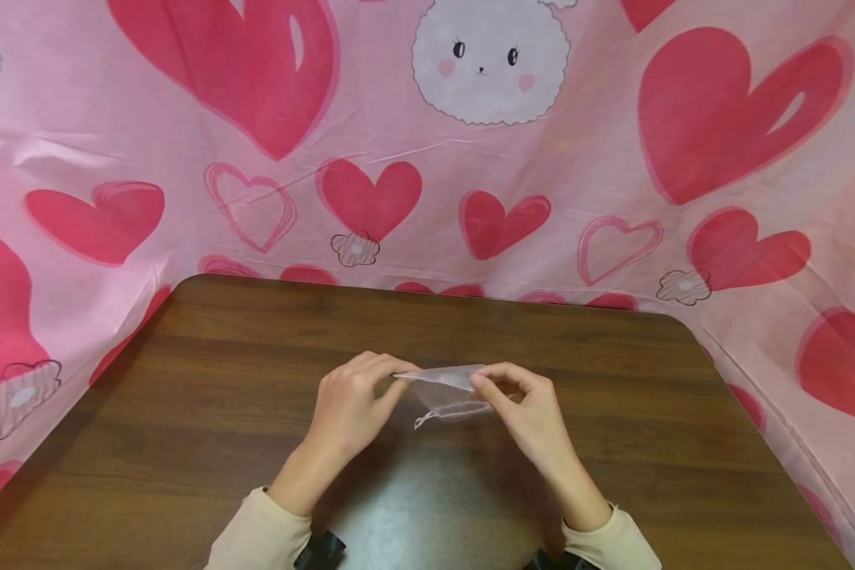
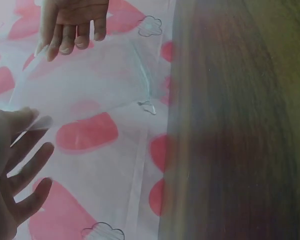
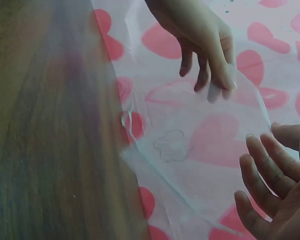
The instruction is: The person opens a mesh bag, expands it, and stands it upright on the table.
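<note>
A small, sheer white drawstring bag point(image 1: 443, 389) is stretched between both hands above the table, see-through and flat-looking. My left hand point(image 1: 352, 400) pinches one corner of its upper edge between thumb and index finger. At the opposite corner, my right hand point(image 1: 530, 408) pinches it the same way. In the left wrist view, the other fingers of the left hand point(image 2: 25, 170) spread away from the fabric. The bag's gathered edge hangs lowest, and a loop of white cord point(image 3: 130, 122) sticks out from its end. I see nothing inside the bag.
Beneath the hands lies a dark brown wooden table point(image 1: 256, 332) with rounded far corners. A pink cloth point(image 1: 399, 134) printed with red hearts hangs around its back and sides. Black straps point(image 1: 321, 549) sit near the beige sleeve cuffs point(image 1: 264, 526).
</note>
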Demonstrator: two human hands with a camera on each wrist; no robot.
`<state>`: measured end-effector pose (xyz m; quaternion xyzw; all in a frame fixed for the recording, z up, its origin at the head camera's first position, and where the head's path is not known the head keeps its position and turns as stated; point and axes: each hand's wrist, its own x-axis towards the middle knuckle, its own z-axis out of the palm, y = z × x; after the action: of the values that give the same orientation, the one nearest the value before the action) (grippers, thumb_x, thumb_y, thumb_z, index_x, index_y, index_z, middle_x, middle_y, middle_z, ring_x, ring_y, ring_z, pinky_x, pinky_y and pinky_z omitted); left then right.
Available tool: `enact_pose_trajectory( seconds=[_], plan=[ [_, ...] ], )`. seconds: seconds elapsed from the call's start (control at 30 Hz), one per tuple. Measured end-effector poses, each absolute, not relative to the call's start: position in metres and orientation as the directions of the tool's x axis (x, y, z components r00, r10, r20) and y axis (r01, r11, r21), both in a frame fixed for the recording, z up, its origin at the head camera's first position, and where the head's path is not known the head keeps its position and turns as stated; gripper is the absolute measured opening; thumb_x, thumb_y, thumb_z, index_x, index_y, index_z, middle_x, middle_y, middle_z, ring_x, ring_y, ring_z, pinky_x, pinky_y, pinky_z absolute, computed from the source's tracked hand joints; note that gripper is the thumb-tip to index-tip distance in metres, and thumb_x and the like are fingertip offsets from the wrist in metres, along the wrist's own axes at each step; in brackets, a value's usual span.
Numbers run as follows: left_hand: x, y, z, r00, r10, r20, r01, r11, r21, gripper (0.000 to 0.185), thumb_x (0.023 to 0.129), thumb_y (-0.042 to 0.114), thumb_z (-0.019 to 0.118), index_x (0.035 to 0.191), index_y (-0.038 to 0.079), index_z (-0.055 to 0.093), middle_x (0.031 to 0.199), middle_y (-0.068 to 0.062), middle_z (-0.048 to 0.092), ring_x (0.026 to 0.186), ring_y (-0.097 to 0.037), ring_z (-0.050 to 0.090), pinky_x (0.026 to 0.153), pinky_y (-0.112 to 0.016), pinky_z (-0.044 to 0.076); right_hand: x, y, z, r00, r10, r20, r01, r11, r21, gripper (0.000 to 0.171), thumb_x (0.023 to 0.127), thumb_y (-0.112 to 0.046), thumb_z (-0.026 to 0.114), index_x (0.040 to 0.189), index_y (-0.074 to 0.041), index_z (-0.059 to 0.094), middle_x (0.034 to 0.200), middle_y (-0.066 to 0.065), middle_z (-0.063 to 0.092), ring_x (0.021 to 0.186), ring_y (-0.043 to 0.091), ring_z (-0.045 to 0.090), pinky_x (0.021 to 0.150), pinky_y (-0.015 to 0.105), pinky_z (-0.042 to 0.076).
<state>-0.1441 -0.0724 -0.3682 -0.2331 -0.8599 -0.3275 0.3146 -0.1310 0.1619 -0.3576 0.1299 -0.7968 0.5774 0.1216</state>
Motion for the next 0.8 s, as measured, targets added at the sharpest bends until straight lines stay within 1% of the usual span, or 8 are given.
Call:
enact_pose_trajectory(
  seconds=[0.13,0.27,0.33,0.43,0.53,0.63,0.7,0.8],
  plan=[
    [-0.1447,-0.0743,-0.3661,-0.698,0.161,0.698,0.588,0.685,0.43,0.009,0.082,0.023,0.082,0.09,0.025,0.077,0.083,0.012,0.072,0.079,-0.008,0.067,0.057,-0.034,0.049,-0.1323,0.1657,-0.3546,-0.936,-0.034,0.35,-0.343,0.316,-0.885,0.008,0.09,-0.015,0.074,0.092,-0.008,0.075,0.078,0.005,0.072,0.074,0.021,0.068,0.067,0.026,0.051],
    [-0.1447,-0.0748,-0.3648,-0.7,0.155,0.697,0.587,0.682,0.438,0.009,0.082,0.028,0.082,0.088,0.023,0.077,0.08,0.011,0.071,0.073,-0.008,0.064,0.055,-0.032,0.047,-0.133,0.1685,-0.3516,-0.919,0.001,0.395,-0.373,0.328,-0.868,0.007,0.089,-0.013,0.076,0.094,-0.009,0.076,0.084,0.003,0.073,0.077,0.017,0.067,0.07,0.025,0.05],
    [-0.1442,-0.0747,-0.3646,-0.706,0.159,0.69,0.586,0.677,0.445,0.009,0.082,0.028,0.082,0.087,0.024,0.077,0.079,0.012,0.071,0.069,-0.007,0.062,0.054,-0.031,0.045,-0.1336,0.1689,-0.3509,-0.903,0.004,0.43,-0.404,0.33,-0.853,0.008,0.087,-0.011,0.076,0.096,-0.01,0.076,0.09,0.001,0.073,0.081,0.014,0.065,0.072,0.023,0.049],
    [-0.143,-0.0738,-0.3645,-0.716,0.173,0.676,0.59,0.669,0.453,0.009,0.081,0.027,0.083,0.087,0.027,0.076,0.078,0.014,0.069,0.065,-0.006,0.058,0.053,-0.029,0.042,-0.1345,0.1684,-0.3518,-0.874,-0.024,0.485,-0.468,0.311,-0.827,0.015,0.085,-0.005,0.077,0.099,-0.009,0.075,0.096,0.002,0.072,0.086,0.013,0.064,0.076,0.024,0.048],
    [-0.1419,-0.0719,-0.3651,-0.722,0.194,0.664,0.597,0.659,0.457,0.01,0.08,0.027,0.083,0.087,0.028,0.076,0.077,0.015,0.068,0.062,-0.002,0.054,0.053,-0.028,0.041,-0.1346,0.1669,-0.3537,-0.858,-0.063,0.511,-0.503,0.312,-0.806,0.021,0.084,-0.002,0.077,0.103,-0.009,0.075,0.098,0.003,0.072,0.087,0.013,0.064,0.078,0.028,0.048],
    [-0.1412,-0.0699,-0.3664,-0.718,0.214,0.662,0.612,0.646,0.456,0.012,0.078,0.027,0.085,0.086,0.027,0.076,0.076,0.016,0.067,0.062,0.0,0.051,0.053,-0.027,0.041,-0.1333,0.1647,-0.356,-0.868,-0.103,0.486,-0.491,0.333,-0.805,0.023,0.083,-0.004,0.079,0.105,-0.01,0.075,0.1,0.0,0.072,0.085,0.013,0.062,0.075,0.029,0.049],
    [-0.1407,-0.0689,-0.367,-0.712,0.225,0.665,0.624,0.637,0.452,0.013,0.077,0.027,0.086,0.085,0.027,0.075,0.074,0.016,0.066,0.063,0.0,0.052,0.054,-0.026,0.041,-0.1318,0.1631,-0.3577,-0.88,-0.127,0.459,-0.472,0.352,-0.808,0.023,0.083,-0.007,0.08,0.105,-0.013,0.075,0.1,-0.003,0.071,0.085,0.013,0.06,0.07,0.027,0.05],
    [-0.1396,-0.0676,-0.3672,-0.701,0.246,0.669,0.646,0.618,0.449,0.015,0.076,0.026,0.087,0.085,0.026,0.075,0.074,0.016,0.064,0.063,-0.001,0.053,0.054,-0.025,0.041,-0.1294,0.1605,-0.3599,-0.88,-0.16,0.447,-0.474,0.361,-0.803,0.019,0.084,-0.009,0.079,0.102,-0.013,0.076,0.097,-0.005,0.071,0.086,0.014,0.061,0.072,0.025,0.049]
  ],
)
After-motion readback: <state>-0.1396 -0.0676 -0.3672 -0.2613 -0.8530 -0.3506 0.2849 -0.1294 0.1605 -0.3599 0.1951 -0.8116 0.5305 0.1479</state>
